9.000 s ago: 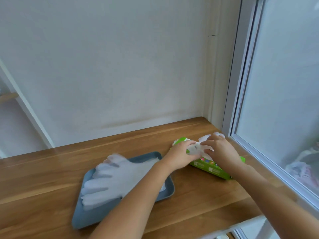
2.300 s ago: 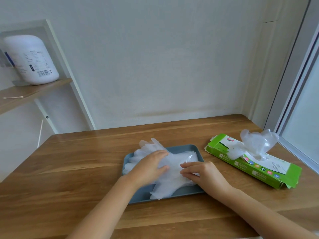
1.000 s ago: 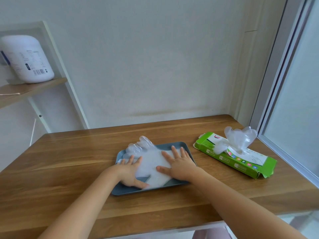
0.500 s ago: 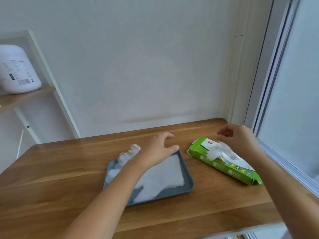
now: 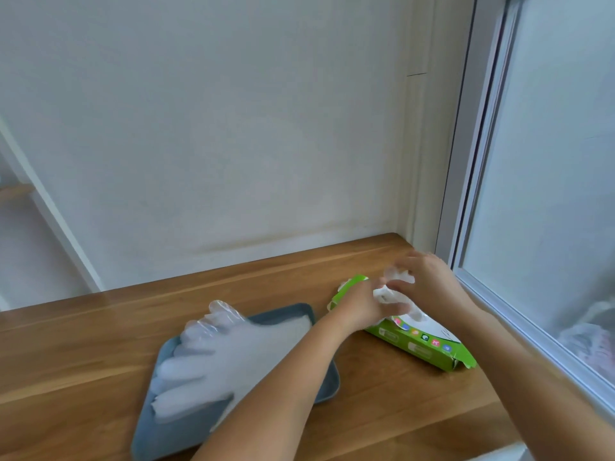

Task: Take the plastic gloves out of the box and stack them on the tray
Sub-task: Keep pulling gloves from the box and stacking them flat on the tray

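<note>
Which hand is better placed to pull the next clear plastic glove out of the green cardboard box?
Right. The right hand already pinches the clear plastic glove sticking out of the green cardboard box, while the left hand lies on the box, likely steadying it.

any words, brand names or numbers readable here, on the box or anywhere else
No text here can be read.
green box: small coloured icons and pale panels along its side and faint dark marks on its white top, all too blurred to read. The left hand, the right hand and a glove cover part of the top.
tray, stacked gloves: no print visible.
</note>
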### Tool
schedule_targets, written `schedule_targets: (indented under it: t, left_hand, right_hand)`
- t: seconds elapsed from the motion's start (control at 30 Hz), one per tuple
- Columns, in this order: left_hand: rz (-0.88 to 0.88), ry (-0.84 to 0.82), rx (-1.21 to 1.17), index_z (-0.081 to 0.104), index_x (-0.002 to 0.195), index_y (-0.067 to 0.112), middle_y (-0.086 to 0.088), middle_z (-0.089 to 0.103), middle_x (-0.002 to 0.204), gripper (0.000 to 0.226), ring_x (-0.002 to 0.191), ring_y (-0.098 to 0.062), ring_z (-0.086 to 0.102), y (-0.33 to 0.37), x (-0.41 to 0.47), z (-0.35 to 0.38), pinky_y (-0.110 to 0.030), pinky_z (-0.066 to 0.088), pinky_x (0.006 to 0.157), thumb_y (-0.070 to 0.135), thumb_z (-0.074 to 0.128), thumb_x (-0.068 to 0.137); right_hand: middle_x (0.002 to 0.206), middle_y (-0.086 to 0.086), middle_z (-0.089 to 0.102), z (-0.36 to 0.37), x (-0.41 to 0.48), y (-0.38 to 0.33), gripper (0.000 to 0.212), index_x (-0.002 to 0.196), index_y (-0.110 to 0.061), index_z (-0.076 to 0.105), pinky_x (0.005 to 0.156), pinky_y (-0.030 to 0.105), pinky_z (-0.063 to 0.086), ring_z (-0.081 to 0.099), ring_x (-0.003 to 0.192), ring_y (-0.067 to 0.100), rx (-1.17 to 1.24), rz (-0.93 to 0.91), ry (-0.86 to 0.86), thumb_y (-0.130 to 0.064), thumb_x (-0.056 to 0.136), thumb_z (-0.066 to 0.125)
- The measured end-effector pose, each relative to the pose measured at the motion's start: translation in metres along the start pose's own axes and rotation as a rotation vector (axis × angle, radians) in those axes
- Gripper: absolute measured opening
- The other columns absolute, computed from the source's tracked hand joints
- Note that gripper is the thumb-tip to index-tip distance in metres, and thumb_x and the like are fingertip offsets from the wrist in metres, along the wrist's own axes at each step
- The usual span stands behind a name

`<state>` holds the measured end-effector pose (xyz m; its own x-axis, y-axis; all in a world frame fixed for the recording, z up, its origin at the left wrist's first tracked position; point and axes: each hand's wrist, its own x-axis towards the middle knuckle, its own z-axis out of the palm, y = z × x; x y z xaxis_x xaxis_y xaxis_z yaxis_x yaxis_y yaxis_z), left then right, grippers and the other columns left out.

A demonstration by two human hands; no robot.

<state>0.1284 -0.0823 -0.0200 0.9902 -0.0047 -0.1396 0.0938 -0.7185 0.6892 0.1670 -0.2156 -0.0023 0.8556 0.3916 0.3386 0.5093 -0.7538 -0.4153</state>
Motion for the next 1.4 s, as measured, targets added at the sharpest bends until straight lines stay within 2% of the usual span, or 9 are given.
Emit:
schedule_targets:
  t: [0.23, 0.4, 0.5, 0.67, 0.77, 0.9, 1.0, 1.17, 1.4]
  left_hand:
    - [0.012, -0.055, -0.038, 0.044, 0.139, 0.009, -0.004, 0.045, 0.143, 0.070, 0.131, -0.019, 0.042, -0.016, 0.011, 0.015, -0.027, 0.036, 0.099, 0.047, 0.069, 0.085]
    - [0.054, -0.028, -0.064, 0.049, 0.133, 0.006, -0.015, 0.053, 0.136, 0.056, 0.127, -0.028, 0.048, -0.010, 0.010, 0.020, -0.034, 0.037, 0.098, 0.037, 0.066, 0.090]
    - [0.114, -0.028, -0.045, 0.047, 0.139, 0.015, -0.007, 0.054, 0.136, 0.064, 0.127, -0.023, 0.048, -0.009, 0.009, 0.024, -0.033, 0.036, 0.104, 0.046, 0.064, 0.086]
    - [0.134, 0.049, 0.125, 0.056, 0.122, 0.017, -0.003, 0.050, 0.133, 0.054, 0.132, -0.023, 0.037, -0.016, 0.019, 0.031, -0.045, 0.018, 0.113, 0.055, 0.063, 0.085]
    - [0.184, 0.033, 0.220, 0.043, 0.142, 0.030, -0.003, 0.038, 0.148, 0.064, 0.143, -0.024, 0.021, -0.018, 0.018, 0.031, -0.047, 0.008, 0.114, 0.056, 0.060, 0.087]
    - [0.184, 0.027, 0.150, 0.035, 0.144, 0.041, 0.000, 0.035, 0.152, 0.078, 0.147, -0.024, 0.014, -0.024, 0.021, 0.033, -0.051, 0.003, 0.114, 0.066, 0.064, 0.077]
    - [0.134, -0.002, 0.170, 0.024, 0.151, 0.029, 0.003, 0.017, 0.160, 0.107, 0.149, -0.017, 0.001, -0.025, 0.018, 0.036, -0.050, -0.009, 0.115, 0.081, 0.056, 0.064]
    - [0.063, 0.014, 0.118, 0.008, 0.155, 0.023, 0.007, 0.005, 0.163, 0.107, 0.148, -0.009, -0.007, -0.025, 0.010, 0.035, -0.047, -0.015, 0.116, 0.066, 0.066, 0.075]
    - [0.032, -0.012, 0.072, 0.022, 0.152, 0.023, 0.005, 0.014, 0.161, 0.098, 0.149, -0.015, 0.000, -0.019, 0.009, 0.031, -0.046, -0.007, 0.117, 0.064, 0.068, 0.075]
  right_hand:
    - [0.088, -0.001, 0.066, -0.010, 0.014, -0.012, 0.014, 0.081, -0.020, 0.062, 0.074, 0.033, 0.051, 0.060, 0.079, 0.019, -0.228, -0.007, -0.226, -0.027, 0.091, 0.056]
    - [0.091, 0.000, 0.051, 0.001, 0.014, -0.008, 0.022, 0.113, -0.012, 0.047, 0.072, 0.033, 0.042, 0.051, 0.080, 0.023, -0.424, 0.096, -0.332, -0.017, 0.092, 0.052]
    - [0.094, 0.000, 0.056, -0.004, 0.013, -0.009, 0.032, 0.109, -0.013, 0.052, 0.063, 0.024, 0.041, 0.055, 0.086, 0.019, -0.390, 0.144, -0.438, -0.028, 0.085, 0.066]
    - [0.098, -0.001, 0.050, 0.005, 0.029, -0.013, 0.031, 0.114, -0.023, 0.058, 0.087, 0.032, 0.043, 0.043, 0.116, 0.024, -0.630, 0.217, -0.638, -0.024, 0.083, 0.055]
    - [0.082, -0.005, 0.048, 0.010, 0.025, -0.008, 0.023, 0.105, -0.021, 0.065, 0.070, 0.028, 0.037, 0.047, 0.105, 0.021, -0.619, 0.163, -0.502, -0.021, 0.085, 0.055]
    - [0.107, 0.003, 0.062, 0.008, 0.021, -0.010, 0.019, 0.109, -0.020, 0.063, 0.081, 0.032, 0.041, 0.051, 0.116, 0.026, -0.584, 0.172, -0.433, -0.027, 0.093, 0.057]
    - [0.108, 0.007, 0.063, -0.002, 0.018, -0.013, 0.015, 0.104, -0.013, 0.060, 0.085, 0.036, 0.046, 0.058, 0.106, 0.028, -0.458, 0.127, -0.363, -0.021, 0.092, 0.058]
    - [0.085, 0.005, 0.064, -0.025, 0.015, -0.025, 0.012, 0.081, -0.012, 0.055, 0.056, 0.023, 0.043, 0.061, 0.075, 0.021, -0.320, 0.009, -0.243, -0.013, 0.092, 0.055]
    - [0.060, -0.002, 0.067, -0.085, 0.028, -0.051, 0.015, 0.072, -0.010, 0.061, 0.052, 0.019, 0.046, 0.064, 0.058, 0.011, -0.165, -0.025, -0.041, -0.012, 0.087, 0.061]
